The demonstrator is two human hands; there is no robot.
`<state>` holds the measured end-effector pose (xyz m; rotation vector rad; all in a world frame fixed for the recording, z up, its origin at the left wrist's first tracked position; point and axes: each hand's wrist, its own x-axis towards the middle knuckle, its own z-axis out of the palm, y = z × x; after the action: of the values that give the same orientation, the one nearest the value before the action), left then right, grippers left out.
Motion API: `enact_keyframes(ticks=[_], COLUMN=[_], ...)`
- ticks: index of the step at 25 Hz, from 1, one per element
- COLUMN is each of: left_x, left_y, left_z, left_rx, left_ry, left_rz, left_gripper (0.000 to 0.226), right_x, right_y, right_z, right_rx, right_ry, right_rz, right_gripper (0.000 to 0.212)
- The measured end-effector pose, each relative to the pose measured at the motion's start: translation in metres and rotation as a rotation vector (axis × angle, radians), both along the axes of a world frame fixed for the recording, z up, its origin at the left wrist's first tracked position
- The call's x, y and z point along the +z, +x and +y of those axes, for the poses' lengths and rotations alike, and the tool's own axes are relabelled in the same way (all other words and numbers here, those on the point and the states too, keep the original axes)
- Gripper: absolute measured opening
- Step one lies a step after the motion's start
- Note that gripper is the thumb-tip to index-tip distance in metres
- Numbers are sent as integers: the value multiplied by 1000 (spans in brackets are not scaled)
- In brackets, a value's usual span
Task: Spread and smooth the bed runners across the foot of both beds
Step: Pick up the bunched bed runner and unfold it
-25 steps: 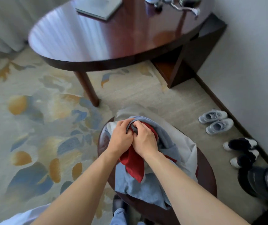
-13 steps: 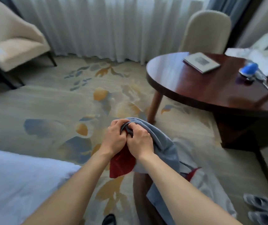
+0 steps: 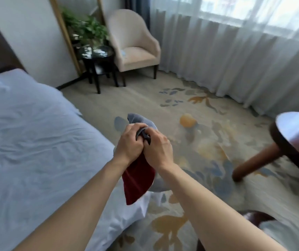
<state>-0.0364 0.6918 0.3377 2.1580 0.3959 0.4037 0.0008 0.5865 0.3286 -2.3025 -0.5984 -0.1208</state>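
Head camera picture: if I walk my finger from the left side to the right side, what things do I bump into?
bed → left hand → right hand, both gripping the bunched grey and red bed runner → orange patch on the carpet → round wooden table.

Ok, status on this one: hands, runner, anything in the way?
Left hand and right hand both grip the bunched bed runner. Runner off the bed, not spread. Nothing between runner and bed.

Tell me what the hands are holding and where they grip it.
Both the left hand and right hand grip a bunched grey-and-red fabric bed runner at its gathered upper end; the red part hangs below.
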Motion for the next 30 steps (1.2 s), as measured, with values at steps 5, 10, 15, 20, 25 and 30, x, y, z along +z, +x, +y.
enact_keyframes(ticks=[5, 10, 15, 20, 25, 30], left_x=[16, -5, -48, -95, -155, -249], left_y=[-60, -123, -176, -229, -269, -269], left_z=[152, 255, 323, 366, 385, 384], left_rx=[251, 448, 657, 849, 921, 880], left_ry=[52, 33, -60, -111, -75, -36], left_rz=[-13, 57, 126, 203, 325, 437], left_gripper=[35, 39, 43, 45, 41, 36], right_x=[17, -3, -45, -91, -154, -244], right_y=[-37, -77, -112, -152, -190, -195], right_z=[162, 281, 368, 435, 463, 460], right_rx=[265, 517, 767, 1011, 1109, 1048], right_ry=[41, -43, -145, -200, -319, -474], right_rz=[-20, 24, 95, 99, 108, 75], right_gripper=[29, 32, 34, 35, 34, 31])
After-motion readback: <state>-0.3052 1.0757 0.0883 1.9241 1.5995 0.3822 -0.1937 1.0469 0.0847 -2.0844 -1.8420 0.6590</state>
